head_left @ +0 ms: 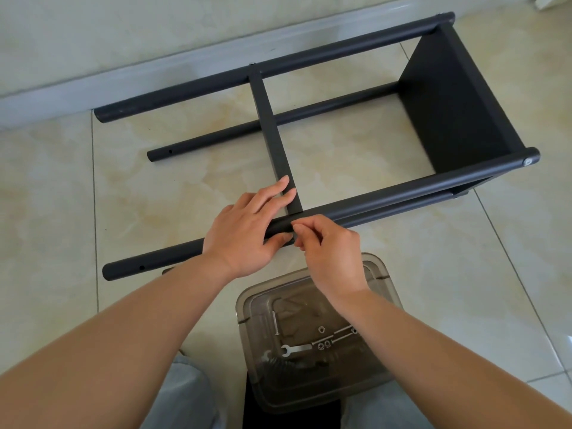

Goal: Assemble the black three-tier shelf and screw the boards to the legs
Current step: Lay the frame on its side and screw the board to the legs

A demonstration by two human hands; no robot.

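The black shelf frame lies on its side on the tiled floor. One board point(448, 100) is fixed at the right end and a middle board point(272, 131) stands edge-on between the legs. My left hand point(244, 230) grips the near leg point(402, 190), fingers lying on the middle board's lower end and thumb under the tube. My right hand point(328, 246) pinches something small against the leg where the board meets it; the item itself is hidden by my fingertips.
A clear plastic box point(309, 345) stands between my knees, holding a small wrench point(295, 348), bolts and nuts. A far leg point(216, 82) runs along the wall's skirting board. Another leg point(216, 134) lies on the floor with an open screw hole at its left end.
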